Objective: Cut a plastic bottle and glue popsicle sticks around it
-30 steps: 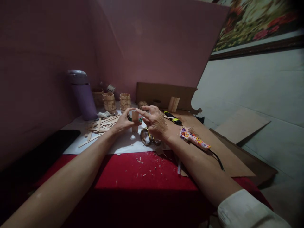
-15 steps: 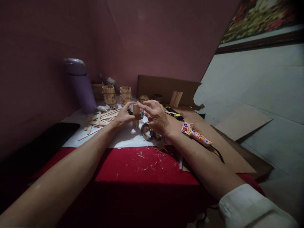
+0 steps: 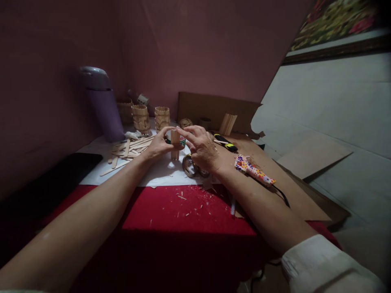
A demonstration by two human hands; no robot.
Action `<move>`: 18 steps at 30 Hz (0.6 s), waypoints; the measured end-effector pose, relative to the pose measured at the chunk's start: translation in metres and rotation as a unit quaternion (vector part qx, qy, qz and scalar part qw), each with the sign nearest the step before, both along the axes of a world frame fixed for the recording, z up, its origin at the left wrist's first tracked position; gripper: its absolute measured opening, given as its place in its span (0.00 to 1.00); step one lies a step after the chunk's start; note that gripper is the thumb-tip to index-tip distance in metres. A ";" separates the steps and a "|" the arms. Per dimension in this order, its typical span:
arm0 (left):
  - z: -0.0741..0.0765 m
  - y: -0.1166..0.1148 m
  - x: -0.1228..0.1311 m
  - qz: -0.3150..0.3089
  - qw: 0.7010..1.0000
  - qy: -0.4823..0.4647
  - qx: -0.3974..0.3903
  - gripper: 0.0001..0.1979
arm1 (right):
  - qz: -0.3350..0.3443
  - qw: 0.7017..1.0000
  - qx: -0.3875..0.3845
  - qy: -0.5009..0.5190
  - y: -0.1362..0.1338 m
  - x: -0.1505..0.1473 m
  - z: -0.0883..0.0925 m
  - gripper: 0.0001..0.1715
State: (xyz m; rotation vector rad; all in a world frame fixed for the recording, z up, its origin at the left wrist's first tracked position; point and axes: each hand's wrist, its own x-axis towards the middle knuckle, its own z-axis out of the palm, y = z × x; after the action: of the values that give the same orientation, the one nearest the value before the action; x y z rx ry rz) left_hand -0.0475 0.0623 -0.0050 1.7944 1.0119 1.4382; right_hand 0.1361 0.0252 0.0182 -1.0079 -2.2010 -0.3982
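A small round cup (image 3: pixel 182 141) with a green, white and red label is between my hands. Several upright wooden craft sticks (image 3: pixel 175 142) stand side by side against its near side, reaching below the label. My left hand (image 3: pixel 159 145) grips the cup and sticks from the left, thumb in front and index finger over the top. From the right, my right hand (image 3: pixel 200 147) closes on the same cup, its index fingertip at the top of the sticks; its other fingers are partly hidden. Just below my right hand lie scissors or rings with round gold-coloured loops (image 3: pixel 189 166).
Loose craft sticks (image 3: pixel 128 149) lie left on white paper (image 3: pixel 104 173). Behind are stick-covered cups (image 3: pixel 162 118), twine (image 3: pixel 185 123) and a purple bottle (image 3: pixel 104 108). Rightward are a yellow-black cutter (image 3: pixel 226 143) and a flower-patterned glue gun (image 3: pixel 253 170) on cardboard (image 3: pixel 293 199). Wood scraps litter the red cloth (image 3: pixel 171 215).
The camera view has shifted slightly. Both hands keep nearly the same hold on the cup and its sticks; the right fingertip stays at the sticks' top.
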 end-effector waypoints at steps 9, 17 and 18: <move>-0.002 0.006 0.000 0.011 1.000 0.006 0.004 0.36 | -0.006 1.000 -0.005 -0.005 -0.001 -0.001 0.000 0.30; 0.001 0.002 0.001 0.008 1.000 0.014 0.010 0.34 | -0.028 1.000 -0.005 -0.014 -0.003 0.000 0.005 0.30; 0.003 0.001 0.001 0.016 1.000 0.015 0.011 0.34 | -0.023 1.000 -0.012 -0.010 -0.003 0.001 0.004 0.31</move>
State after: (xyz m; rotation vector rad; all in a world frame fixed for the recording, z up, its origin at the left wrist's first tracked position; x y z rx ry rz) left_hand -0.0468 0.0634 -0.0024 1.8274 1.0486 1.4517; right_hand 0.1371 0.0223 0.0227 -1.0736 -2.2094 -0.4048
